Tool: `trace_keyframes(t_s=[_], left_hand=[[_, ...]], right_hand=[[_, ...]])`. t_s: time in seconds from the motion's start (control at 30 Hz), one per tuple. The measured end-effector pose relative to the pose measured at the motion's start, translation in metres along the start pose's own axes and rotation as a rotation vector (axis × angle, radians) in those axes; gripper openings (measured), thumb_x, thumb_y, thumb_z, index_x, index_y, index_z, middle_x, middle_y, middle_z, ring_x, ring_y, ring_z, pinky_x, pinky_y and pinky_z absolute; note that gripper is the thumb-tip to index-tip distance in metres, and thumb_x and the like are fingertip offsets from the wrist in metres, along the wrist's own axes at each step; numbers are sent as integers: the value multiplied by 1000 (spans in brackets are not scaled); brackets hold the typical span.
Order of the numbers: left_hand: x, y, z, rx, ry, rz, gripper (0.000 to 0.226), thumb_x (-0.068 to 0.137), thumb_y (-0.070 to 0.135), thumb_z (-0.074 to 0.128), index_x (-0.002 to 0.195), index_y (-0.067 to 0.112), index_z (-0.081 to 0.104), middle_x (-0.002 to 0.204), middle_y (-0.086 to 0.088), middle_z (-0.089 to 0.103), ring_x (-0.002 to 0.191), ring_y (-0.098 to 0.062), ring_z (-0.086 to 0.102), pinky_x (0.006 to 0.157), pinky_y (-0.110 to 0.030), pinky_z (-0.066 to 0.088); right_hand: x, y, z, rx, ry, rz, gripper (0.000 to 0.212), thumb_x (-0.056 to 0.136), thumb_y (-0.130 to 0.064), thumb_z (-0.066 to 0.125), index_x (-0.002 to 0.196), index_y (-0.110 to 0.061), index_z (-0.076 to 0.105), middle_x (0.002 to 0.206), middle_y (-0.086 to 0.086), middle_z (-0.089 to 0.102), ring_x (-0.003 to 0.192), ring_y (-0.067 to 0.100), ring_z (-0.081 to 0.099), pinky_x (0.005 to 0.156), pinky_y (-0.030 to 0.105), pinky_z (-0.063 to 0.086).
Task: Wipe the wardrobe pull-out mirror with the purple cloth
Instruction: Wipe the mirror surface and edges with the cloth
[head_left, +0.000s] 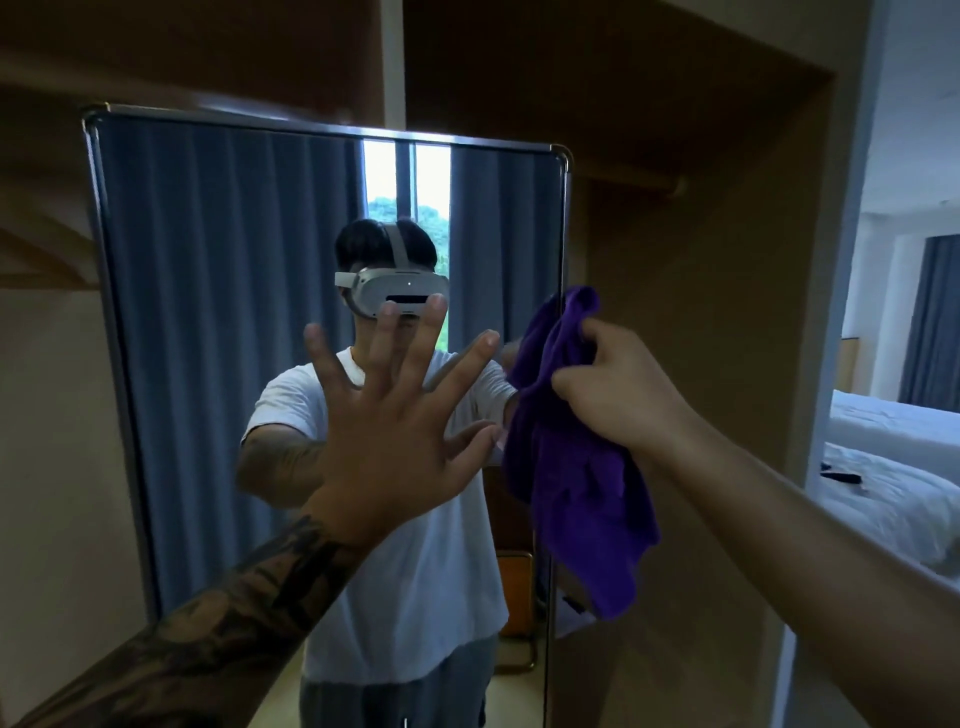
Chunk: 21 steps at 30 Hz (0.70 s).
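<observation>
The pull-out mirror (208, 312) stands upright in front of me, metal-framed, reflecting blue curtains and a person in a white T-shirt with a headset. My left hand (395, 415) is spread flat with straight fingers in front of the glass near its middle; whether it touches the glass I cannot tell. My right hand (618, 384) grips the bunched top of the purple cloth (576, 493) at the mirror's right edge. The cloth hangs down loosely below the hand, overlapping that edge.
The brown wardrobe interior (701, 260) with a hanging rail (670, 187) lies behind and right of the mirror. A white door frame (841, 312) stands further right, with a bed (893, 467) beyond it.
</observation>
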<state>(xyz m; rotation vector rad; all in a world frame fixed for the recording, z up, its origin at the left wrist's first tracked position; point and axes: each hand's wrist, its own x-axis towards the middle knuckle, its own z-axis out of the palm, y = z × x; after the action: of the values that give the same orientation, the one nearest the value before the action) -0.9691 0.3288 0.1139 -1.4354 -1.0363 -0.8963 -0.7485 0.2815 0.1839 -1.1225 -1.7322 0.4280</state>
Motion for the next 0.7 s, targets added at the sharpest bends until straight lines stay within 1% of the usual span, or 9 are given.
trace_keyframes(t_s=[0.03,0.07,0.17,0.23,0.33,0.4,0.53,0.6,0.7], left_hand=[[0,0,0,3,3,-1,83,92,79,47,164,40,30,174,-11,20,158,-44,21,111,-86,7],[0,0,0,6,9,0,83,92,79,47,164,40,30,174,-11,21,158,-44,21,111,-86,7],[1,-2,2,9,29,1,83,92,80,48,163,40,32,174,-11,22,158,-44,23,112,-85,6],[0,-1,2,3,37,2,83,92,79,48,163,40,31,174,-10,22,158,-44,23,112,-85,5],[-1,0,2,-19,37,-4,83,92,78,49,164,41,30,174,-10,21,158,-43,21,111,-86,7],[-1,0,2,-20,47,-1,83,91,78,50,163,41,31,174,-10,22,158,-43,22,112,-86,7],[0,-1,3,-21,49,-6,83,91,78,50,163,40,33,173,-10,24,158,-43,23,113,-85,7],[0,0,1,-28,42,-9,82,91,78,50,163,41,33,173,-10,24,158,-43,23,113,-85,5],[0,0,0,-36,28,-17,81,92,78,48,163,41,33,174,-9,23,158,-42,21,114,-84,4]], right_hand=[[6,-5,-4,34,21,-16,18,88,3,56,96,-11,64,72,-2,67,63,15,65,56,29,50],[14,-12,-8,58,52,-42,18,88,2,57,99,-10,63,76,1,67,65,17,66,57,30,50],[20,-21,-8,44,104,-105,19,89,-2,59,108,-6,60,90,14,67,74,29,67,63,43,54],[7,-7,2,7,94,-75,18,90,-1,58,108,-4,59,96,20,69,83,36,69,71,53,57],[-13,10,13,-23,69,-34,17,89,1,56,104,-5,61,93,18,70,84,35,70,77,60,57],[-4,4,7,0,97,-68,18,88,1,57,102,-9,63,90,15,71,81,31,70,76,58,59],[28,-21,-6,48,150,-139,22,89,0,58,110,-5,60,97,22,68,81,36,68,67,45,55],[26,-17,1,29,152,-140,21,91,-2,56,111,-8,58,97,18,69,81,31,70,70,46,57],[-1,12,18,-10,128,-92,16,92,-2,55,105,-12,58,91,10,69,79,28,69,73,49,57]])
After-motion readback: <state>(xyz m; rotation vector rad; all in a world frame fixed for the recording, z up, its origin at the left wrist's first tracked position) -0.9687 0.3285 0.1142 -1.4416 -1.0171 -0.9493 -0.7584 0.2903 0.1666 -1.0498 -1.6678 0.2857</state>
